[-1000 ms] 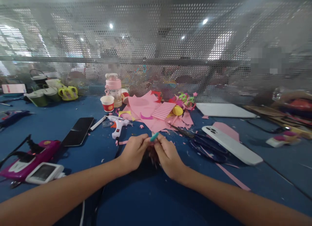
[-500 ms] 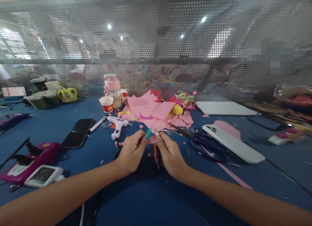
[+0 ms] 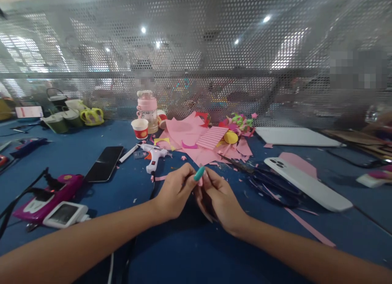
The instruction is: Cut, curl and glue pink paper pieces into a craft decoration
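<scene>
A small piece of pink paper [image 3: 200, 181] shows between my two hands, mostly covered by the fingertips. My left hand [image 3: 176, 190] is closed, pinching the paper from the left; its thumb has a teal nail. From the right, my right hand [image 3: 225, 198] is closed on the same paper, thumb against fingers, with the two sets of fingertips touching. Left of the hands lies a white hot glue gun [image 3: 154, 154]. Scissors [image 3: 269, 184] with dark handles rest to the right. Behind the hands is a pile of pink paper [image 3: 186, 131].
A black phone [image 3: 104, 164] and a magenta power strip [image 3: 45, 202] lie on the left. A paper cup [image 3: 140, 129] stands by a pink-lidded bottle [image 3: 147, 114]. On the right are a white phone [image 3: 309, 185] and a pink strip [image 3: 310, 227]. A perforated metal panel [image 3: 196, 51] rises behind.
My hands have come closer together, and the pink paper, which was stretched between them, now shows only as a small bit at the fingertips. The whole view has shifted slightly.
</scene>
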